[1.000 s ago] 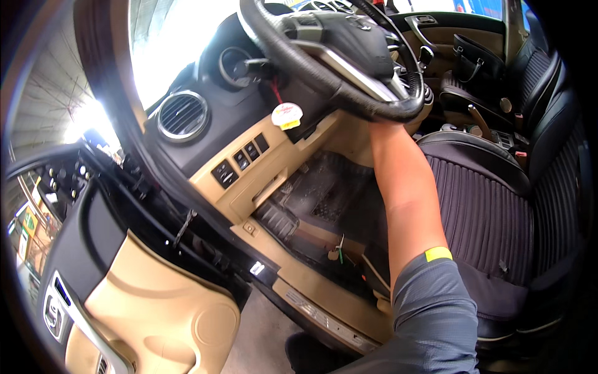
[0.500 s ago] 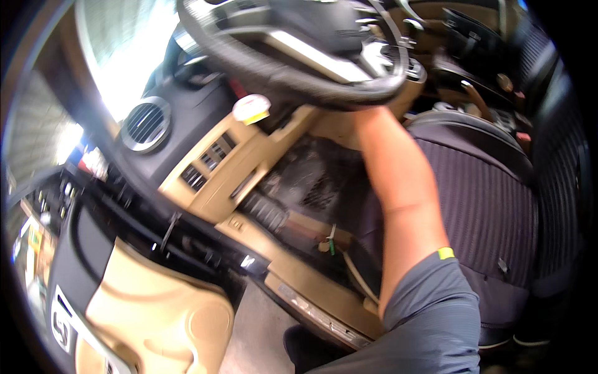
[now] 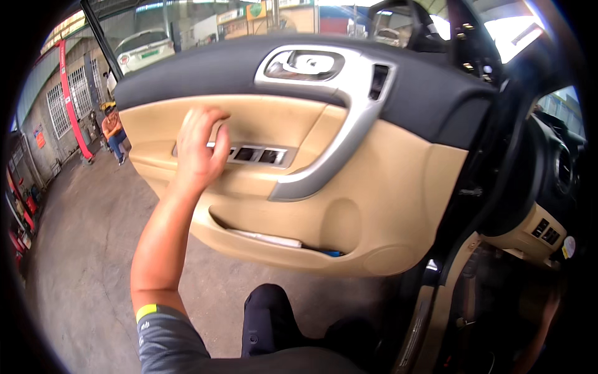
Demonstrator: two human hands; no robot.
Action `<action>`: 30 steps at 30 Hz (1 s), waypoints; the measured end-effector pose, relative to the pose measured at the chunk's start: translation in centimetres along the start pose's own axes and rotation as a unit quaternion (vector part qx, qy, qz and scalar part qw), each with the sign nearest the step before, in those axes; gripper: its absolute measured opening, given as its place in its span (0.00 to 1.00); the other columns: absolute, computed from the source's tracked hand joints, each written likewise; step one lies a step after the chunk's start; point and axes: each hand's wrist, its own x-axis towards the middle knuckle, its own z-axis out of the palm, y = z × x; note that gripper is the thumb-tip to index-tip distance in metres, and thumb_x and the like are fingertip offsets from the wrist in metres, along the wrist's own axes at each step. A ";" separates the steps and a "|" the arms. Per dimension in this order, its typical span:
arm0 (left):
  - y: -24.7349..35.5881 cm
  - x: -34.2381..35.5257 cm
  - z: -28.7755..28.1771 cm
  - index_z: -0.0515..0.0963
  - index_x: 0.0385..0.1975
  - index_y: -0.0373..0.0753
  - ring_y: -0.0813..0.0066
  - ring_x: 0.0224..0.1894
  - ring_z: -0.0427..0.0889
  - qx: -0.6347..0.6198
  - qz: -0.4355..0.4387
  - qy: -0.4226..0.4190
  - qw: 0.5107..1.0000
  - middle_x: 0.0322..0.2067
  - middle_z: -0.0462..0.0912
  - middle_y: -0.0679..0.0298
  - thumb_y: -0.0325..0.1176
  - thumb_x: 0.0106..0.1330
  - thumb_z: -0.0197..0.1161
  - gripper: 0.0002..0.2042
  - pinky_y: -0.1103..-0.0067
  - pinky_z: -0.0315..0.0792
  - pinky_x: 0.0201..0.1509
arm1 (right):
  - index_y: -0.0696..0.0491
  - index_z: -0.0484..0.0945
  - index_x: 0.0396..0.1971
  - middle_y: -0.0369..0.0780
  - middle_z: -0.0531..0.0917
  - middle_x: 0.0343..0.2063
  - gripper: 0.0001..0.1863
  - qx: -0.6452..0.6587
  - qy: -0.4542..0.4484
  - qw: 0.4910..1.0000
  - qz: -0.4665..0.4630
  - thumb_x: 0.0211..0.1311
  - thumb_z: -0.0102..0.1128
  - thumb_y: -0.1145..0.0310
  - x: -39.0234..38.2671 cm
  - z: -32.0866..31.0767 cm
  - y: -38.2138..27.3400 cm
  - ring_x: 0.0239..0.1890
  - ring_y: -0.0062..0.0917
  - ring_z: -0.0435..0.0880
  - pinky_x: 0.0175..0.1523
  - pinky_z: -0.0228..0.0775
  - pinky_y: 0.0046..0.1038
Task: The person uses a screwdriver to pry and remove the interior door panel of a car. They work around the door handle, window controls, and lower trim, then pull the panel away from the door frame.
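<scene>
My left hand (image 3: 202, 146) is raised in front of the tan and black car door (image 3: 405, 181), its thumb apart from its loosely bent fingers. It holds nothing. Behind it lies the window switch panel (image 3: 258, 154); whether hand and door touch, I cannot tell. A silver pull handle (image 3: 349, 143) curves down the door to the right of the hand. At the lower right, my right forearm (image 3: 539, 336) reaches into the dark footwell. My right hand is dim and blurred there, so its fingers do not show.
The door stands open, its lower pocket (image 3: 274, 239) holding a pale flat item and something blue. The dashboard (image 3: 542, 221) and sill (image 3: 416, 330) are at the right. Across the concrete floor (image 3: 106, 249), a person (image 3: 114, 134) sits near a red post (image 3: 71, 103). A white car (image 3: 146, 50) stands beyond.
The view has swung left from the steering wheel and seat to the inner side of the door. My left hand has come into view. The arm under the wheel no longer shows there.
</scene>
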 end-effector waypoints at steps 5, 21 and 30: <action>-1.6 2.6 3.9 0.81 0.38 0.38 0.56 0.40 0.77 -0.160 0.161 -0.316 0.921 0.36 0.80 0.58 0.30 0.58 0.64 0.09 0.65 0.72 0.44 | 0.63 0.69 0.59 0.54 0.73 0.57 0.22 -0.069 -0.126 0.990 -0.010 0.67 0.56 0.71 -16.9 1.8 -13.6 0.61 0.42 0.71 0.65 0.63 0.38; -1.5 4.0 5.2 0.60 0.64 0.42 0.56 0.65 0.57 -0.031 0.133 -0.607 0.783 0.62 0.61 0.52 0.41 0.70 0.49 0.24 0.65 0.49 0.70 | 0.58 0.81 0.32 0.53 0.83 0.33 0.15 -0.167 -0.066 0.974 0.138 0.55 0.61 0.60 -17.0 -4.8 -31.3 0.41 0.50 0.82 0.47 0.75 0.45; -1.9 3.5 4.9 0.74 0.58 0.44 0.47 0.50 0.78 -0.119 0.151 -0.503 0.843 0.48 0.79 0.48 0.31 0.65 0.57 0.20 0.58 0.73 0.53 | 0.53 0.80 0.31 0.48 0.83 0.31 0.08 -0.121 0.200 0.944 0.231 0.61 0.57 0.65 -19.5 -9.1 -34.6 0.37 0.47 0.81 0.44 0.74 0.42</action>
